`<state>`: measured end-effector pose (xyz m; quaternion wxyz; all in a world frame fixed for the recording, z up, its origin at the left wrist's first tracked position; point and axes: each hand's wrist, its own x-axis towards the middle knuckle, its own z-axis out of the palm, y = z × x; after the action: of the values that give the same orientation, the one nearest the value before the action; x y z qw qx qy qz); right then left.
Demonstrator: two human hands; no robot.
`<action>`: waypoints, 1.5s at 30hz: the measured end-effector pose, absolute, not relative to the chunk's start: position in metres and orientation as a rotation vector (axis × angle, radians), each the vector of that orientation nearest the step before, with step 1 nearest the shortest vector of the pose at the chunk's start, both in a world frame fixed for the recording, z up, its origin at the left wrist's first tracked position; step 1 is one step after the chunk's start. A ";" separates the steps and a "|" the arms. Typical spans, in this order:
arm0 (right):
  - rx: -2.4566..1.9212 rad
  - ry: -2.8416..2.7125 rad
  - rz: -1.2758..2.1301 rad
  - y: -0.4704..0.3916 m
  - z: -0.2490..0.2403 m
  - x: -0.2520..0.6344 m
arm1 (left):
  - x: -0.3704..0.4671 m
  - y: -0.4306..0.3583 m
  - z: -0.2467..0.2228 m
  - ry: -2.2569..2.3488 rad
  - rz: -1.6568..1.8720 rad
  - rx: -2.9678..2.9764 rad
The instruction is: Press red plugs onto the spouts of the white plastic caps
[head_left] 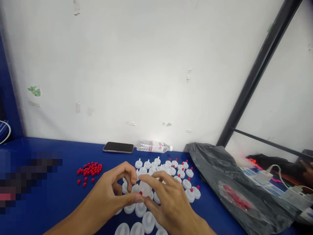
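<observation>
Between my two hands is a white plastic nozzle cap (145,188), tilted, with a small red tip cap (140,193) at its narrow end. My right hand (170,194) is closed around the white nozzle cap with thumb and fingers. My left hand (110,187) has its thumb against the red tip cap, its other fingers curled above. Below and behind the hands stand many white nozzle caps (148,222) without red tips. To the right, several nozzle caps with red tips (187,183) stand together. A pile of loose red tip caps (90,169) lies left of my left hand.
A phone (118,147) and a clear bottle (154,146) lie along the white wall. On the right, a dark plastic bag (220,173) carries a clear pouch of red pieces (237,197). Power strips and cables (266,178) lie beyond it, near a black metal post (254,81).
</observation>
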<state>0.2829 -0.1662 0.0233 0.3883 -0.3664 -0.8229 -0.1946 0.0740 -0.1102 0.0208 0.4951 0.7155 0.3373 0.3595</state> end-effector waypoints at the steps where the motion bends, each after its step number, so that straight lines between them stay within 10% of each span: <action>1: -0.899 -2.064 -0.501 -0.167 0.023 0.282 | 0.073 -0.109 0.020 0.785 0.845 1.700; 29: -0.634 -2.009 -0.259 -0.173 0.037 0.278 | 0.073 -0.112 0.035 0.480 0.667 1.672; 37: -1.395 -1.690 -0.304 -0.203 0.066 0.359 | 0.022 -0.037 0.020 1.410 0.953 2.817; 45: -1.943 -1.358 0.015 -0.217 0.000 0.457 | -0.015 0.011 -0.008 1.674 0.729 2.713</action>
<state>0.4574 -0.2170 -0.0001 0.3762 -0.7594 -0.5307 0.0059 -0.0154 0.0107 -0.0080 -0.0641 0.8278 0.5110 0.2225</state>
